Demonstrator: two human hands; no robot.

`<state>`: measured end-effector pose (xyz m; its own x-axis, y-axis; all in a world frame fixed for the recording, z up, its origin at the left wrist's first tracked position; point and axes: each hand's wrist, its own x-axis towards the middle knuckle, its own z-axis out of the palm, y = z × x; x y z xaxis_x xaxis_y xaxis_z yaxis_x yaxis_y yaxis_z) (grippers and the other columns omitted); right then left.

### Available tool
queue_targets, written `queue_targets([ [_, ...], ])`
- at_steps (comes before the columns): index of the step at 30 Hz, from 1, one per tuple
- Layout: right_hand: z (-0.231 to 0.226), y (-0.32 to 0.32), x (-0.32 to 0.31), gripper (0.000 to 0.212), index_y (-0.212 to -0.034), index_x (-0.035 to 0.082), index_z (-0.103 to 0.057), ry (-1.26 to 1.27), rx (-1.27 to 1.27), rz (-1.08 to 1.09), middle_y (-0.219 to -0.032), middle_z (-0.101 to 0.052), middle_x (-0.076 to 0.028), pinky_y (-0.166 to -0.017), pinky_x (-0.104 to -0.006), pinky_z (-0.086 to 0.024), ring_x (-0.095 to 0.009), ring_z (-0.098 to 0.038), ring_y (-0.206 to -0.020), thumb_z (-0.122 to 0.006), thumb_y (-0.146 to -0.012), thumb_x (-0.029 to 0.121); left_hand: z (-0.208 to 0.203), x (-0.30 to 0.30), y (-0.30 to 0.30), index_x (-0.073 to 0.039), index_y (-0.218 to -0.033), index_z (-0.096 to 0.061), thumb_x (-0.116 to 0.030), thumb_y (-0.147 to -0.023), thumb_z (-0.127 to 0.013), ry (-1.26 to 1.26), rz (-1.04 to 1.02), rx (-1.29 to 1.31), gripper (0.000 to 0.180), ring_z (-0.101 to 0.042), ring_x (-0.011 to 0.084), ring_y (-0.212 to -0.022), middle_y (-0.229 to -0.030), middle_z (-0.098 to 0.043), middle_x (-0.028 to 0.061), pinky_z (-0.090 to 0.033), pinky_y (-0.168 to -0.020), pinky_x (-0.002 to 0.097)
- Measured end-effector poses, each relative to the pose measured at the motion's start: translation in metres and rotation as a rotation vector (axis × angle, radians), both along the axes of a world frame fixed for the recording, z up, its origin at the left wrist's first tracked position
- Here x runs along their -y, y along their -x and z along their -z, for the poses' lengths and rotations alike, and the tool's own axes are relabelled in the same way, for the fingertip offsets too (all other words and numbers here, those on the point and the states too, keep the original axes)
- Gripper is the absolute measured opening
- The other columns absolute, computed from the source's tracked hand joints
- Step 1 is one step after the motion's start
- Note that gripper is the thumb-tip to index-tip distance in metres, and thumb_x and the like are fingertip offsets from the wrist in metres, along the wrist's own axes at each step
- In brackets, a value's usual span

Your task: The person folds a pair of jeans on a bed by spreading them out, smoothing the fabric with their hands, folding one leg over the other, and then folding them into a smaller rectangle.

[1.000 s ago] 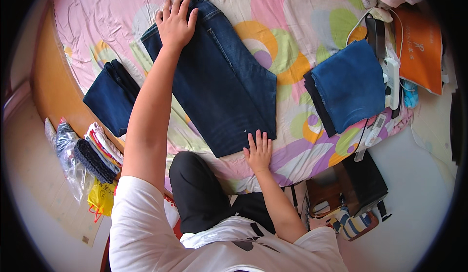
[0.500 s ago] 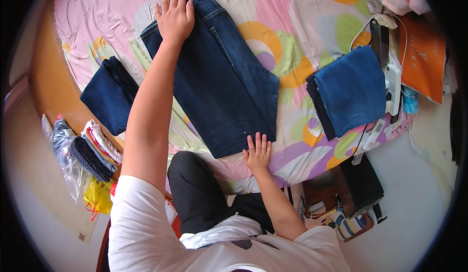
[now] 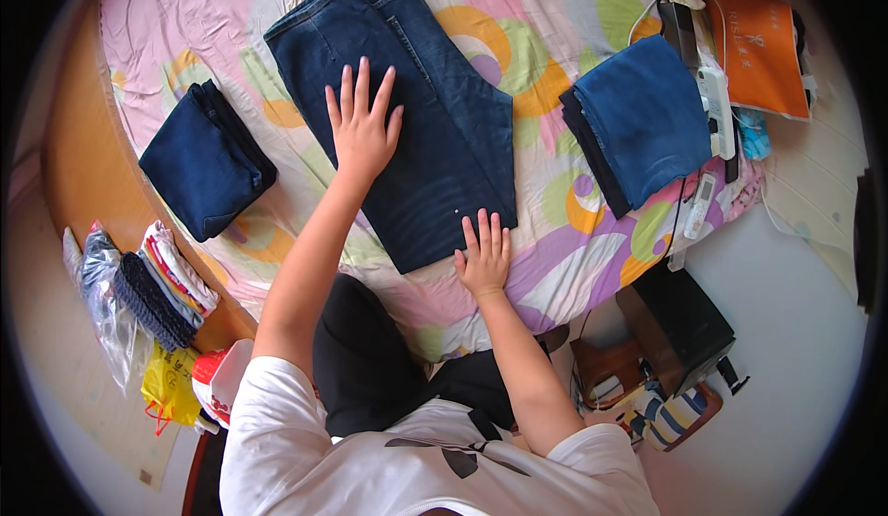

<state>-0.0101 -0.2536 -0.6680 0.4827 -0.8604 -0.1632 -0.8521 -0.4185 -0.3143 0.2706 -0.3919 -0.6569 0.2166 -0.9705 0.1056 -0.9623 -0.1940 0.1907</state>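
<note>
A pair of dark blue jeans (image 3: 425, 137) lies doubled lengthwise on the patterned bedsheet (image 3: 324, 178), its waistband pointing away from me. My left hand (image 3: 363, 132) rests flat on the middle of the jeans, fingers spread. At their near right corner, my right hand (image 3: 484, 255) lies with its fingers stretched out, the fingertips at the hem edge. Neither hand grips anything. To the left sits a folded pair of dark jeans (image 3: 208, 160). On the right, a folded blue denim garment (image 3: 643, 118) lies over a darker folded one (image 3: 592, 151).
A power strip (image 3: 715, 109), cables and an orange bag (image 3: 760, 49) are beyond the right pile. A remote control (image 3: 700, 206) lies at the bed's right edge, above a black box (image 3: 684, 331). At left are folded clothes (image 3: 180, 276), a yellow bag (image 3: 169, 382) and a red-and-white cap (image 3: 217, 382).
My left hand has slid from near the waistband toward me, to the middle of the jeans. My right hand stays at the hem corner. The whole view has shifted slightly.
</note>
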Motion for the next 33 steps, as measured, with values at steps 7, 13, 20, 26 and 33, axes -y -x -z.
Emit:
queue_targets([
  [7, -0.002, 0.000, -0.002, 0.059, -0.147, 0.020, -0.036, 0.066, -0.019, -0.016, -0.154, -0.031, -0.010, -0.114, -0.0465, -0.021, -0.029, -0.028, -0.142, -0.044, -0.092, 0.038, -0.012, -0.103, 0.020, -0.017, -0.145, -0.038, -0.034, -0.088, -0.058, -0.159, -0.061, -0.107, 0.062, -0.020, 0.0339, -0.144, -0.155, -0.026, 0.0125, -0.018, -0.113, 0.0538],
  [13, -0.009, -0.004, -0.001, 0.058, -0.146, 0.019, -0.037, 0.105, -0.007, -0.017, -0.154, -0.031, -0.009, -0.115, -0.0456, -0.020, -0.029, -0.027, -0.142, -0.046, -0.091, 0.037, -0.018, -0.158, 0.078, -0.005, -0.147, -0.031, -0.047, -0.087, -0.057, -0.306, 0.015, -0.171, 0.078, -0.010, 0.0383, -0.145, -0.156, -0.014, 0.0219, -0.014, -0.113, 0.0570],
  [20, -0.014, -0.005, 0.000, 0.050, -0.141, 0.019, -0.044, 0.148, 0.098, 0.023, -0.150, -0.037, -0.007, -0.114, -0.0454, -0.023, -0.027, -0.032, -0.140, -0.047, -0.093, 0.033, -0.025, -0.190, 0.120, -0.004, -0.148, -0.029, -0.052, -0.087, -0.054, -0.352, 0.007, -0.154, 0.081, -0.009, 0.0412, -0.145, -0.155, -0.012, 0.0278, -0.017, -0.110, 0.0615],
  [26, -0.019, -0.003, 0.018, 0.027, -0.116, 0.007, -0.061, 0.141, 0.470, 0.310, -0.124, -0.058, -0.010, -0.097, -0.0415, -0.041, -0.027, -0.055, -0.113, -0.054, -0.092, 0.017, -0.025, -0.214, 0.125, -0.011, -0.148, -0.032, -0.032, -0.084, -0.060, -0.404, 0.145, -0.092, 0.073, -0.015, 0.0418, -0.144, -0.154, -0.014, 0.0298, -0.025, -0.107, 0.0616],
  [33, -0.002, 0.018, 0.058, 0.035, -0.102, 0.000, -0.063, -0.005, 0.525, 0.844, -0.095, -0.064, -0.013, -0.071, -0.0368, -0.049, -0.024, -0.061, -0.084, -0.064, -0.090, 0.033, -0.024, -0.205, 0.136, -0.013, -0.142, -0.041, -0.013, -0.080, -0.057, -0.348, 0.116, 0.095, 0.064, -0.028, 0.0406, -0.139, -0.150, -0.027, 0.0277, -0.034, -0.102, 0.0588],
])
